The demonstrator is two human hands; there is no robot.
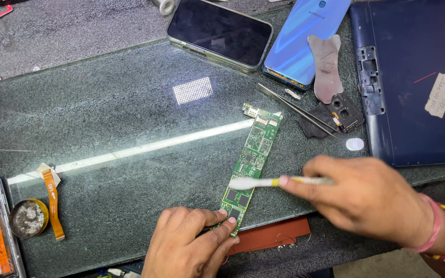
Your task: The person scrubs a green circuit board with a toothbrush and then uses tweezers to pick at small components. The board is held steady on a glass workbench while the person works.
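A scratched glass sheet (130, 118) over a grey bench reflects lamplight.

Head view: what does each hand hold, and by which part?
Right hand grips a toothbrush by its handle; left hand pins the green circuit board at its near end.

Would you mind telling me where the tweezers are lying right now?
In the head view, the tweezers lie upper right on the glass sheet, between the green circuit board and the black camera frame, just below the blue phone.
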